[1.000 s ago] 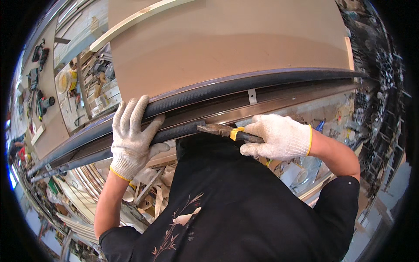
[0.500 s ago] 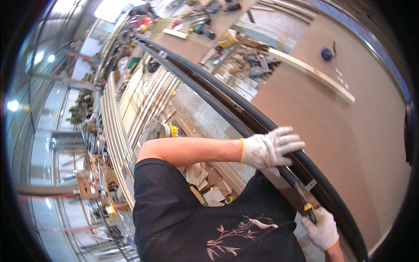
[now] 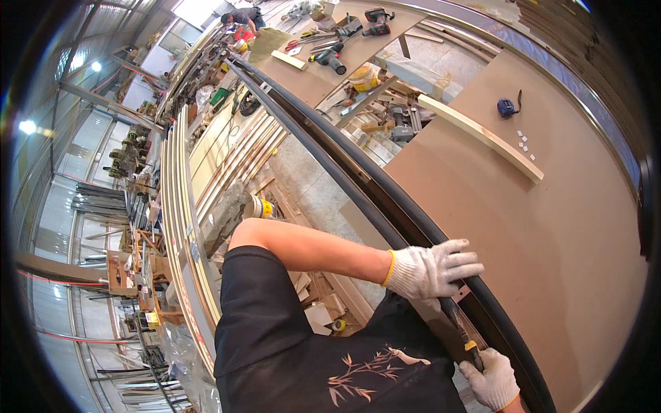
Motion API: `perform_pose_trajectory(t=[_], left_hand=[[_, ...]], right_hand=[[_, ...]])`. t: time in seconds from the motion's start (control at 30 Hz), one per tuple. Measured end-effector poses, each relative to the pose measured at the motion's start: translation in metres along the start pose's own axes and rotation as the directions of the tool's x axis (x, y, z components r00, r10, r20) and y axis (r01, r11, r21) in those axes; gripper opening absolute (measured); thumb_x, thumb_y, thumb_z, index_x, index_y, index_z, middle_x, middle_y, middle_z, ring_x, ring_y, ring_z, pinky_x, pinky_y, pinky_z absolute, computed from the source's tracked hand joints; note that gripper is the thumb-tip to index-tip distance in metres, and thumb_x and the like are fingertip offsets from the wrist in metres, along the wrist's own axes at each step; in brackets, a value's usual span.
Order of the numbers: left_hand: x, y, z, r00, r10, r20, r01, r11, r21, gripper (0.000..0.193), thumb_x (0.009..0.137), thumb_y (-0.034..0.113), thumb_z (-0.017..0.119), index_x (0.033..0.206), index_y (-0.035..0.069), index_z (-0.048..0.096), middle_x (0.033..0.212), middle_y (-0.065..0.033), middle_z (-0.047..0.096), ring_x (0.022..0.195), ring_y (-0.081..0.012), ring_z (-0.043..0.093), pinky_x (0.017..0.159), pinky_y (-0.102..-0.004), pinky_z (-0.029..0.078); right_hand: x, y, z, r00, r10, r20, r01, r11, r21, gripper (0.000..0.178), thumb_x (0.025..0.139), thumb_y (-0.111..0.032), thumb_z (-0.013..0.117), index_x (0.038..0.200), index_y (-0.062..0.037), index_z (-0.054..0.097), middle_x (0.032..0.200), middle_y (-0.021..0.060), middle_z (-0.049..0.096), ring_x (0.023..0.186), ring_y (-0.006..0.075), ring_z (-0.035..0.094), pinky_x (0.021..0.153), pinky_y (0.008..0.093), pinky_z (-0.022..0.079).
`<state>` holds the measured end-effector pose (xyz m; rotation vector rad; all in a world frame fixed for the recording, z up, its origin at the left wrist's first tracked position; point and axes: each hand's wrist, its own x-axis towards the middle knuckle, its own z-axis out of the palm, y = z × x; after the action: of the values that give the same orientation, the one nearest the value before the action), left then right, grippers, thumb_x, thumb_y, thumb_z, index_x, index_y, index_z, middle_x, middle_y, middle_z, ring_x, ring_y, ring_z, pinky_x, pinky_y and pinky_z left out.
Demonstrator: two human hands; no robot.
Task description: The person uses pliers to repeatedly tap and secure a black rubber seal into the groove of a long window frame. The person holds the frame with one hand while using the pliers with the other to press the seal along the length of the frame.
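One gloved right hand [image 3: 492, 378], between four and five o'clock, has its fingers clenched around the handle of yellow-collared pliers [image 3: 469, 341]; the nose reaches the near edge of a long dark metal channel [image 3: 413, 213], though whether it pinches anything I cannot tell. Just up from the pliers, at four o'clock, the gloved left hand [image 3: 434, 270] lies across that channel, fingers extended and clear of any grip, palm side down. Ribbed black strips line both sides of the channel, which runs from beside the right hand toward eleven o'clock. Beyond it spreads a brown counter [image 3: 551, 261]; a wooden batten [image 3: 482, 138] lies there at two o'clock, with small white squares and a blue tape measure [image 3: 508, 107] past it. Farther off, at twelve, cordless drills [image 3: 328, 58] rest on another board, and at eleven a person [image 3: 244, 19] bends forward.
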<state>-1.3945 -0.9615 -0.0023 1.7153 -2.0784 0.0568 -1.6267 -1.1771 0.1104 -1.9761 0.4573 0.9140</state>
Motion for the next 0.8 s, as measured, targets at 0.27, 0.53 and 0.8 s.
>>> perform_pose_trajectory(t=[0.27,0.53,0.8], left_hand=[[0.004,0.011,0.004,0.998,-0.039,-0.042,0.041,0.999,0.037,0.037,0.085,0.041,0.076,0.097,0.007,0.075,0.146,-0.0247,0.056,0.136,-0.0411,0.051,0.12,-0.0618,0.036],[0.002,0.008,0.009,0.998,-0.058,0.026,0.059,0.998,-0.035,0.062,0.079,0.067,0.073,0.111,0.014,0.082,0.151,-0.0261,0.052,0.145,-0.0411,0.044,0.126,-0.0635,0.025],[-0.053,-0.016,0.018,0.856,-0.078,-0.511,0.13,0.989,0.066,0.045,0.086,0.026,0.065,0.122,0.0,0.065,0.14,-0.0228,0.058,0.137,-0.0408,0.051,0.119,-0.0539,0.04]], right_hand=[[-0.004,0.018,-0.002,0.975,-0.212,-0.065,0.209,0.976,-0.051,0.028,0.098,-0.023,0.071,0.105,0.0042,0.07,0.091,0.0194,0.07,0.084,0.0304,0.07,0.078,0.0408,0.053],[-0.039,-0.014,-0.033,0.949,-0.165,-0.27,0.247,0.918,0.31,0.028,0.105,-0.001,0.059,0.133,-0.0034,0.062,0.116,0.0053,0.065,0.103,0.0146,0.061,0.095,0.0276,0.047],[0.079,-0.179,0.047,0.814,-0.217,-0.54,0.518,0.691,0.504,0.022,0.104,-0.012,0.063,0.122,-0.0006,0.07,0.106,-0.0024,0.065,0.083,0.0111,0.059,0.07,0.0249,0.046]])
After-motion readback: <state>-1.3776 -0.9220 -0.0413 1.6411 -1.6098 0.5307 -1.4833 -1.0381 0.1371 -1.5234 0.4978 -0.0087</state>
